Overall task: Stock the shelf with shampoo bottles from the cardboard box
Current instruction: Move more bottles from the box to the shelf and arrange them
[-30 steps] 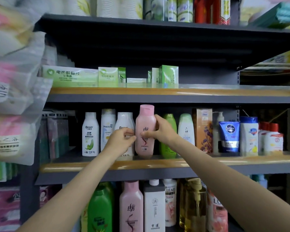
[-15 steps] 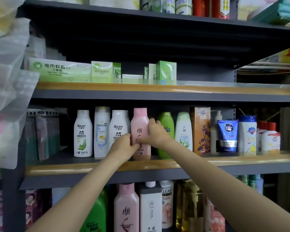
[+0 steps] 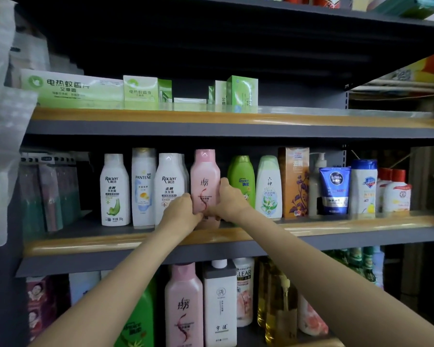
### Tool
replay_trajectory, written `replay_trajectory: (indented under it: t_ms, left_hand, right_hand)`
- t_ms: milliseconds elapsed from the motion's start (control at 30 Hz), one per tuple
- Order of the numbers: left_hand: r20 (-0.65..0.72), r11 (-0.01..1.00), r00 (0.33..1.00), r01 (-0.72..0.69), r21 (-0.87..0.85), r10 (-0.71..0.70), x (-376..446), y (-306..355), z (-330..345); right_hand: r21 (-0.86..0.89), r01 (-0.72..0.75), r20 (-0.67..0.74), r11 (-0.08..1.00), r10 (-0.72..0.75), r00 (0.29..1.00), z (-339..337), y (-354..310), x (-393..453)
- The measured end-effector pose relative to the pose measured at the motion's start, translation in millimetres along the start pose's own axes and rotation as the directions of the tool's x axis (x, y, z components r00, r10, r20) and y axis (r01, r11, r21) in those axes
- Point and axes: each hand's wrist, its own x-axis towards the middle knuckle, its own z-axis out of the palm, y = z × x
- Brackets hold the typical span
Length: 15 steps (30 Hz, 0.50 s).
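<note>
Pushed deeper since before, the pink bottle point(image 3: 205, 181) stands on the shelf point(image 3: 336, 222), my left hand point(image 3: 179, 214) and right hand point(image 3: 229, 201) clasping it; next I let go.

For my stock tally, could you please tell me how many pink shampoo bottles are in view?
2. One pink bottle stands on the middle shelf, held by both hands; another pink bottle is on the shelf below. More may sit hidden behind.

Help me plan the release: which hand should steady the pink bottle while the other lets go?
Probably the right hand: it wraps higher up the pink bottle. The left hand only pinches its lower edge.
</note>
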Motion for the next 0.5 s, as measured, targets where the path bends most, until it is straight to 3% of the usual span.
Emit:
replay_trajectory:
  t_ms: [500]
  left_hand:
    - [0.003, 0.999, 0.999, 0.038, 0.038, -0.039, -2, 12, 2]
  right_hand:
    - [0.018, -0.077, -0.02, 0.997, 0.077, 0.997, 3, -4, 0]
